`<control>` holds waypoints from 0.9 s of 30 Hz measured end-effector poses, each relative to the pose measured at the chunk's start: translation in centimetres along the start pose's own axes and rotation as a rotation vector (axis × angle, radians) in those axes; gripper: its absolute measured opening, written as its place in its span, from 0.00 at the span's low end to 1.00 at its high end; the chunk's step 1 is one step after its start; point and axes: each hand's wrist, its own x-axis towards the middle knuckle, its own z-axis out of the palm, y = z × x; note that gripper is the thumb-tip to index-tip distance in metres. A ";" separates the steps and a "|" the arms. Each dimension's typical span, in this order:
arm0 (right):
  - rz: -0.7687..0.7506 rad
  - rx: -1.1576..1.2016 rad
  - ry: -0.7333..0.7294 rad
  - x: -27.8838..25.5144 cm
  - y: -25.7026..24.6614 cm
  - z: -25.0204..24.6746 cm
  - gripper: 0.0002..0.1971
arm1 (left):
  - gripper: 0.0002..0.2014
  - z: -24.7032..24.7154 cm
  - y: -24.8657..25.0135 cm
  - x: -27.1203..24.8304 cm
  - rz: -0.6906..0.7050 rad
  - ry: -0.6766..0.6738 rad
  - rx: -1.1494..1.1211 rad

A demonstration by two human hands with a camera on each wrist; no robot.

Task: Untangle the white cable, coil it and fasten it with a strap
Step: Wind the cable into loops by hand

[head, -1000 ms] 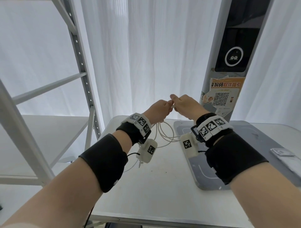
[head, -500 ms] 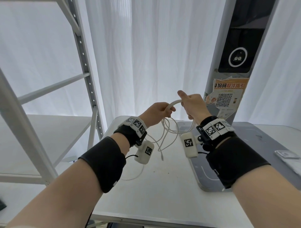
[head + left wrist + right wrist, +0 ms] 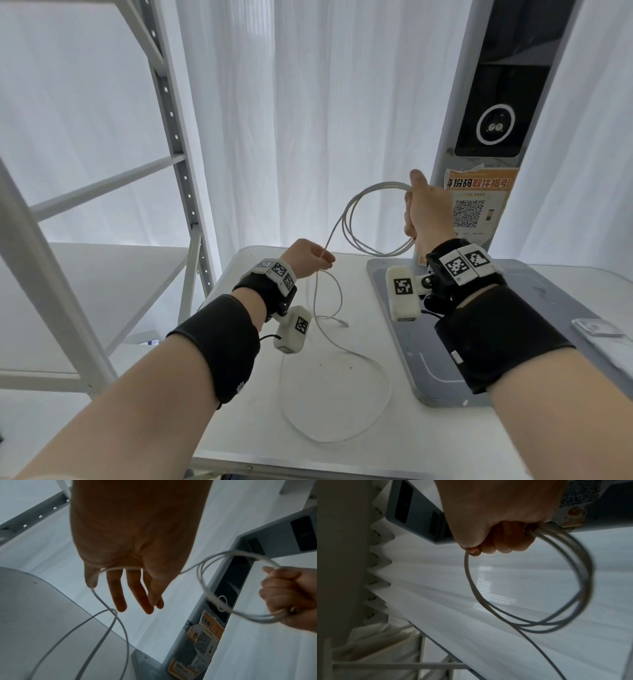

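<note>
Right hand (image 3: 426,212) raised and fisted around several finished loops of the white cable (image 3: 359,219), held well above the table (image 3: 239,411). Left hand (image 3: 308,255) lower and apart from it, fingers (image 3: 120,595) hanging nearly straight in the left wrist view, one strand merely draped across the base of them rather than gripped. From there, slack dropping below the left hand to the table, curling into a wide loose loop nearer the body, one plug end (image 3: 340,322) lying free between the wrists. Coiling plainly under way, no strap in sight. Risks from here: strand slipping off the relaxed left fingers and losing guidance; loose tail crossing over itself below the left hand and likely to drag a kink or knot into the next turn if pulled up fast; trailing plug apt to snag on the edge of the grey base plate (image 3: 428,370) beneath the right wrist; loops springing open if the right fist eases.
</note>
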 end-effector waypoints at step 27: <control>0.095 0.030 -0.159 -0.6 0.7 0.4 0.22 | 0.15 -1.3 5.2 -1.7 0.106 -0.109 -0.705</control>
